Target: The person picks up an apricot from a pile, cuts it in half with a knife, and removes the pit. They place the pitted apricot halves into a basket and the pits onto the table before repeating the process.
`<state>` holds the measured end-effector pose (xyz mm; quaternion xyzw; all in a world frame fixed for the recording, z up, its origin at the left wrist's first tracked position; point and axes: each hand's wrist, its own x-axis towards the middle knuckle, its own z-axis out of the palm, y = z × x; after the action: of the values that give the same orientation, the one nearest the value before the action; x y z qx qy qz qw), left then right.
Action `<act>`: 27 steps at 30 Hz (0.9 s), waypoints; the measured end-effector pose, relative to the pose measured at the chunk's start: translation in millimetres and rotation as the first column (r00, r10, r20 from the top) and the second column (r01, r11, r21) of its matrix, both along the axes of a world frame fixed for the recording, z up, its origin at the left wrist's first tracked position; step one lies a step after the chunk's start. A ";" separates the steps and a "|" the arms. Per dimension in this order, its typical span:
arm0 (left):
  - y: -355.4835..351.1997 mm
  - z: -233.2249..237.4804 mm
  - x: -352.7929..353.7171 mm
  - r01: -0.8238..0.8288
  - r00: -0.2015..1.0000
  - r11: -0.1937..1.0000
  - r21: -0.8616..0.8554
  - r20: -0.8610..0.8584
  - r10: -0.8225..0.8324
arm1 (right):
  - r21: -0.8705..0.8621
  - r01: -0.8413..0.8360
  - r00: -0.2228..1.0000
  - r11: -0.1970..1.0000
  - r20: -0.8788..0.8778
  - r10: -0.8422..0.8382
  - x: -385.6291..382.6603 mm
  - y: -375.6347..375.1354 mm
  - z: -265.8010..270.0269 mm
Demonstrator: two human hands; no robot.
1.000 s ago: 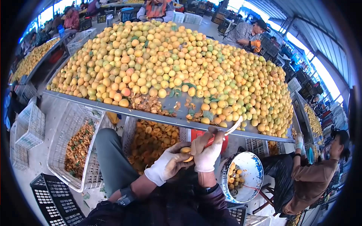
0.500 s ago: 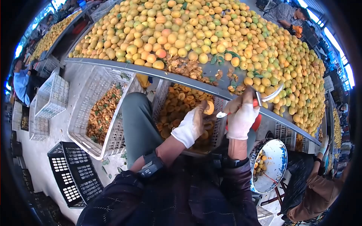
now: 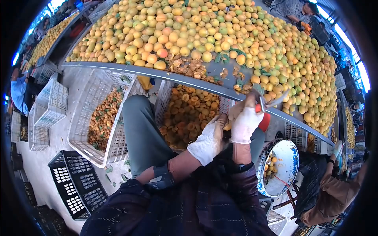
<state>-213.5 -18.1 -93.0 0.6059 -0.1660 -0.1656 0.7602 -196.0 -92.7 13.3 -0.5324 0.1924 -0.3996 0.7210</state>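
We see both hands in white knitted gloves, meeting just below the rim of the long grey metal table (image 3: pixel 130 69). The left hand (image 3: pixel 210 138) is curled, with its fingertips pressed around a small yellow-orange apricot (image 3: pixel 227 126). Only a sliver of the fruit's smooth, matt skin shows between the two gloves, so we cannot tell whether it is whole or already cut. The right hand (image 3: pixel 244 122) is clenched on a short knife with a red handle and a curved pale blade (image 3: pixel 274 101). The blade sticks up and to the right, away from the fruit, and crosses the table edge. The apricot hangs above the near corner of a white plastic lattice crate (image 3: pixel 162 99) filled with orange halved apricots lying cut side up. To the left, past a grey-trousered knee (image 3: pixel 139 129), a second white crate (image 3: pixel 80 118) holds brownish pits and leaf scraps, and a black plastic crate (image 3: pixel 75 185) lies on the floor near it. On the table a great heap of yellow, green-tinged and blushed apricots (image 3: pixel 197 31) is piled, with brown pits and leaves scattered near its front edge. At the right, a blue-and-white enamel bowl (image 3: pixel 285 157) holds a few fruit pieces, just beside a seated person in brown (image 3: pixel 330 196).
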 end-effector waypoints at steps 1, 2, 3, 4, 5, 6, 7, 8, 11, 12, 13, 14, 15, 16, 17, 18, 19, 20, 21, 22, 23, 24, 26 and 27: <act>5.0 56.4 0.7 -0.069 0.868 0.982 -0.175 -0.496 -0.028 | 0.057 -0.026 0.999 0.998 0.030 0.024 -3.5 -1.4 0.6; 7.6 87.7 0.6 -0.215 0.512 0.933 -0.288 -0.847 -0.144 | 0.113 -0.056 0.997 0.992 0.060 0.049 -5.9 -1.8 1.9; 7.2 84.2 -0.7 -0.217 0.516 0.932 -0.289 -0.845 -0.142 | 0.112 -0.059 0.997 0.992 0.064 0.052 -5.8 0.4 5.7; 6.4 79.5 -2.4 -0.225 0.572 0.920 -0.320 -0.808 -0.141 | 0.049 -0.005 0.998 0.999 0.055 0.002 -5.7 3.6 12.0; 4.9 74.8 -3.1 -0.227 0.626 0.909 -0.350 -0.767 -0.139 | -0.015 0.053 0.997 0.998 0.050 -0.052 -6.7 4.7 18.1; 6.8 68.7 -1.4 -0.220 0.629 0.910 -0.351 -0.764 -0.142 | -0.014 0.059 0.997 0.998 0.054 -0.058 -10.0 1.2 22.8; 13.1 69.8 3.1 -0.188 0.592 0.924 -0.334 -0.789 -0.165 | 0.000 0.016 0.994 1.000 0.109 -0.016 -13.9 -4.0 28.9; 16.1 71.6 6.3 -0.155 0.551 0.935 -0.318 -0.814 -0.185 | 0.011 -0.028 0.986 1.000 0.163 0.026 -17.1 -6.1 36.0; 12.5 88.0 -3.1 -0.169 0.551 0.927 -0.336 -0.812 -0.194 | -0.011 0.060 0.995 0.998 0.079 -0.059 -19.4 5.8 32.7; 11.0 90.6 -6.3 -0.181 0.563 0.908 -0.378 -0.797 -0.220 | -0.056 0.067 0.997 0.996 0.052 -0.065 -19.9 6.4 27.6; 8.2 89.8 -8.4 -0.216 0.554 0.907 -0.362 -0.810 -0.192 | -0.057 0.046 0.996 0.997 0.078 -0.041 -20.8 6.1 23.9; 9.5 88.6 -8.4 -0.214 0.555 0.909 -0.358 -0.810 -0.189 | -0.052 0.047 0.996 0.998 0.080 -0.043 -22.2 5.1 23.5; 11.4 87.4 -7.8 -0.179 0.520 0.915 -0.361 -0.824 -0.223 | 0.020 -0.003 0.994 1.000 0.112 0.001 -24.9 1.9 23.2; 12.3 88.8 -7.3 -0.145 0.482 0.918 -0.368 -0.837 -0.259 | 0.085 -0.057 0.988 0.995 0.145 0.045 -27.9 -2.5 23.4; 12.5 90.4 -5.9 -0.145 0.482 0.918 -0.369 -0.836 -0.260 | 0.084 -0.057 0.988 0.995 0.146 0.044 -29.6 -7.7 21.2; 13.1 92.0 -3.9 -0.120 0.425 0.928 -0.353 -0.863 -0.274 | 0.158 -0.114 0.982 0.981 0.170 0.086 -30.4 -13.3 15.6; 14.3 92.8 -2.9 -0.095 0.365 0.936 -0.338 -0.887 -0.283 | 0.231 -0.172 0.972 0.958 0.198 0.126 -30.4 -15.1 15.1; 15.2 90.7 -1.7 -0.093 0.367 0.937 -0.338 -0.886 -0.283 | 0.299 -0.229 0.959 0.926 0.230 0.162 -30.1 -16.4 16.5; 15.5 85.7 -0.5 -0.112 0.336 0.904 -0.413 -0.872 -0.356 | 0.247 -0.190 0.968 0.950 0.206 0.140 -30.9 -12.0 16.3; 15.6 82.3 -1.0 -0.134 0.304 0.866 -0.482 -0.852 -0.427 | 0.249 -0.186 0.969 0.950 0.206 0.136 -31.7 -18.6 7.9; 15.9 86.4 -1.1 -0.132 0.304 0.868 -0.478 -0.853 -0.424 | 0.415 -0.244 0.954 0.876 0.264 0.140 -30.5 -28.7 -5.1; 16.0 92.4 0.0 -0.130 0.369 0.883 -0.451 -0.849 -0.379 | 0.561 -0.307 0.936 0.769 0.326 0.137 -28.8 -37.5 -14.7; 17.5 97.0 4.2 -0.134 0.436 0.897 -0.422 -0.838 -0.329 | 0.610 -0.394 0.891 0.688 0.436 0.124 -28.6 -39.4 -8.0; 20.6 97.7 8.9 -0.058 0.506 0.910 -0.410 -0.798 -0.327 | 0.566 -0.334 0.917 0.754 0.381 0.120 -29.6 -39.8 -3.8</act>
<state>-204.6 2.4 4.7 0.2687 0.1518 -0.4651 0.8297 -225.6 -132.4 9.5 -0.2129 0.1260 -0.3032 0.9203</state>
